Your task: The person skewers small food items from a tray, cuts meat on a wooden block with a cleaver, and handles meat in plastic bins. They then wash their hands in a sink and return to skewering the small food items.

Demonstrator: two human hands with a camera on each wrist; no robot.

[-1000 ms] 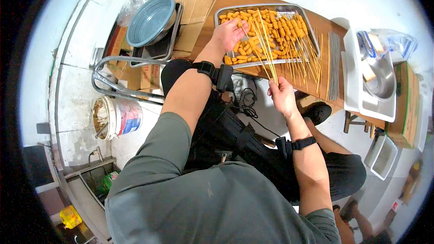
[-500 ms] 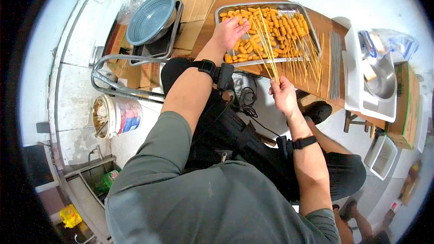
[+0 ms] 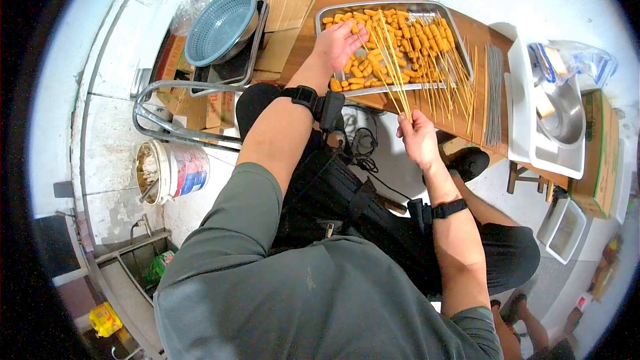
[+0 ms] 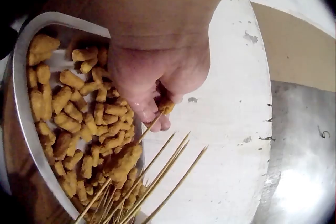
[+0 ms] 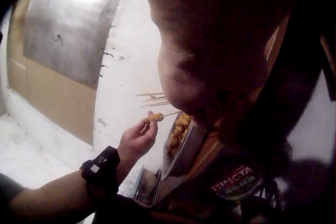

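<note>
My left hand [image 3: 339, 45] is over the left part of a metal tray [image 3: 323, 60]. Its thumb and fingers pinch an orange-brown finger-shaped food piece [image 4: 167, 107]. A thin bamboo skewer runs up to that piece, its tip hidden in it. Below the tray's near edge, my right hand [image 3: 419, 140] grips a small bundle of bamboo skewers [image 3: 398, 80] by their lower ends. The skewers fan out upward across the tray. Many loose food pieces [image 3: 360, 83] lie in it, and several filled skewers [image 3: 433, 37] rest along its right side.
Right of the tray, grey sticks [image 3: 493, 93] lie on the wooden table [image 3: 303, 47], next to a white bin [image 3: 520, 120] with a metal bowl [image 3: 563, 117]. A blue basket [image 3: 220, 30] and a metal chair frame [image 3: 150, 110] stand left. A bucket [image 3: 187, 172] is on the floor.
Both hands stay in nearly the same places, the left pinching a food piece and the right gripping the skewers. The head view has shifted very slightly.
</note>
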